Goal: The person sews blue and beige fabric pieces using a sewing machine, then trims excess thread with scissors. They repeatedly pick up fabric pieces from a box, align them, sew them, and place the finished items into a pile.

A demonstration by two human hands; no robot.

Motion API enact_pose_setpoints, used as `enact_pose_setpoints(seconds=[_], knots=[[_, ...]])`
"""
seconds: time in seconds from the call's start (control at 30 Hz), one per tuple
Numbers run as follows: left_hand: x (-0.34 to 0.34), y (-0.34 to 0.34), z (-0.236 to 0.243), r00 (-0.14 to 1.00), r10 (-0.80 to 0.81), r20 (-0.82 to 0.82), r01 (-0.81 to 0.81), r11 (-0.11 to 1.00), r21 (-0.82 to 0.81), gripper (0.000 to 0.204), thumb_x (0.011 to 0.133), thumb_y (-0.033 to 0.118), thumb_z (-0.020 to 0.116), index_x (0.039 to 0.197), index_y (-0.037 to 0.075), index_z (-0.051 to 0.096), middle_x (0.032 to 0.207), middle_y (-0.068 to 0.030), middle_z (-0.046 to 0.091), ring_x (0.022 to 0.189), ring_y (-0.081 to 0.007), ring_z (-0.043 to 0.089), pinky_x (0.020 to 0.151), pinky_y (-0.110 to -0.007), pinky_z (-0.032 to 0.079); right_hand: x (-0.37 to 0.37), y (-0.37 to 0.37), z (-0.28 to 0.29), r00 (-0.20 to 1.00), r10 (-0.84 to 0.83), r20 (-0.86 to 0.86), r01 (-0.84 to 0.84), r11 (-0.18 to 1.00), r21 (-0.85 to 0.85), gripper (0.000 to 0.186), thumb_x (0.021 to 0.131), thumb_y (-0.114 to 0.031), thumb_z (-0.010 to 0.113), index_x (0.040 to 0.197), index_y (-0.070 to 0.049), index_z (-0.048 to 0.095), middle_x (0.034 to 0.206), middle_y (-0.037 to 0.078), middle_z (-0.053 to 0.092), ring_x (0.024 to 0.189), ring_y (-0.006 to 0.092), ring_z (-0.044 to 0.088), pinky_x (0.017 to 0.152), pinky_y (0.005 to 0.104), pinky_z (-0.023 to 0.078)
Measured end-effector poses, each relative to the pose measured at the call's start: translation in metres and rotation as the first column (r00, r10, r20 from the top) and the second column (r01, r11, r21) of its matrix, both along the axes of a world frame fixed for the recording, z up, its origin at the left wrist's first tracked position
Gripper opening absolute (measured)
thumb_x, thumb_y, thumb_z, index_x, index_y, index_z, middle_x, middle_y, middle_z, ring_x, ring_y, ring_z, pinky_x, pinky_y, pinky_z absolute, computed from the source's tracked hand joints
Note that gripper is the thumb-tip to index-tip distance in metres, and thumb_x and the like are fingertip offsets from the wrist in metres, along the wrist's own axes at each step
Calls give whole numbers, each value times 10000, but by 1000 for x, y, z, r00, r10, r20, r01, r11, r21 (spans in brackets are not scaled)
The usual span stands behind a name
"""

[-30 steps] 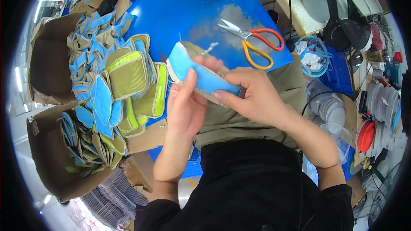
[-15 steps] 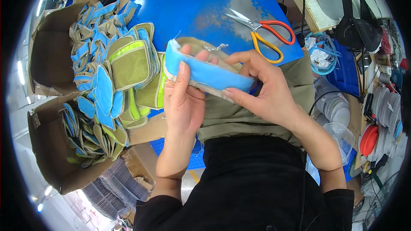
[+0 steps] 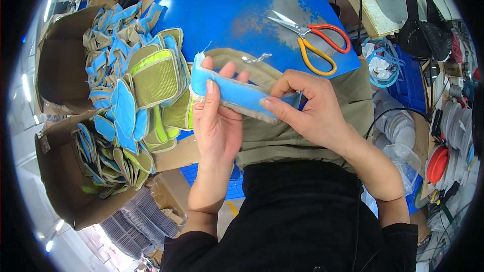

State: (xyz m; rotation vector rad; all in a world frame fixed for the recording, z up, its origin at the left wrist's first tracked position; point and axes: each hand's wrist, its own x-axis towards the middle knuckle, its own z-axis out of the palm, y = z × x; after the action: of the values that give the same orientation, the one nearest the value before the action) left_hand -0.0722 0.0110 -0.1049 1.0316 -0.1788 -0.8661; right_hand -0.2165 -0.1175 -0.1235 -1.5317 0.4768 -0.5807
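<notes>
Over the olive-green cloth trousers (image 3: 272,143) | a long blue-and-tan cloth strip (image 3: 237,89) | left hand (image 3: 217,126) holds it near its left end | right hand (image 3: 311,107) pinches its right end | looks light, soft and bendy | good to hold by both ends

L hand's (image 3: 217,126) fingers partly hidden behind blue strip (image 3: 237,88), lower L of scissors (image 3: 327,38); strip's R end hidden by R hand (image 3: 307,108). Silvery bit (image 3: 257,58) just L of scissors: too sm. to ID. Surface (image 3: 217,5) beyond scissors cut off by top edge. Pads (image 3: 156,83) well L of scissors overlap, lower ones mostly hidden. Clutter (image 3: 455,53) far R of scissors: blurry, can't ID.
</notes>
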Motion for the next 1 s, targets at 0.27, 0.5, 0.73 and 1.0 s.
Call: enact_pose_setpoints(seconds=[0.27, 0.5, 0.73, 1.0], knots=[[-3, 1, -3, 1000, 6, -7, -6, 999, -37, 527, 1106, 249, 532, 1590, 132, 362, 1408, -144, 604, 1293, -320, 610, 1099, -481, 505, 4, 3, -8, 999, -33, -9, 33, 999, -9, 162, 866, -111, 789, 834, -13, 664, 797, 67, 704, 718, 171, 657, 650, 306, 484], [1, 3, -3, 1000, -8, -19, 7, 998, -67, 536, 1104, 236, 535, 1597, 134, 351, 1378, -141, 633, 1249, -315, 644, 1078, -498, 523, 7, -3, 4, 1000, 20, -15, -19, 994, 110, 100, 862, -87, 765, 895, -14, 705, 851, 114, 712, 718, 249, 678, 644, 350, 506], [-3, 29, -20, 949, -277, 149, 308, 917, -253, 377, 1060, 196, 589, 1423, 95, 583, 1291, -151, 709, 1220, -371, 671, 1082, -548, 508, -29, -11, -5, 1000, -19, -9, 10, 776, -631, 211, 753, -95, 827, 957, -144, 798, 842, 0, 627, 739, 191, 599, 648, 300, 430], [-42, 59, -7, 373, -772, 514, 873, 480, 86, 375, 1023, 200, 581, 1385, 192, 681, 1464, 12, 639, 1468, -235, 484, 1266, -464, 248, -101, 4, -60, 998, 36, 56, 24, 591, -806, 301, 664, -53, 843, 948, -150, 828, 816, -14, 613, 663, 158, 615, 526, 290, 428]])
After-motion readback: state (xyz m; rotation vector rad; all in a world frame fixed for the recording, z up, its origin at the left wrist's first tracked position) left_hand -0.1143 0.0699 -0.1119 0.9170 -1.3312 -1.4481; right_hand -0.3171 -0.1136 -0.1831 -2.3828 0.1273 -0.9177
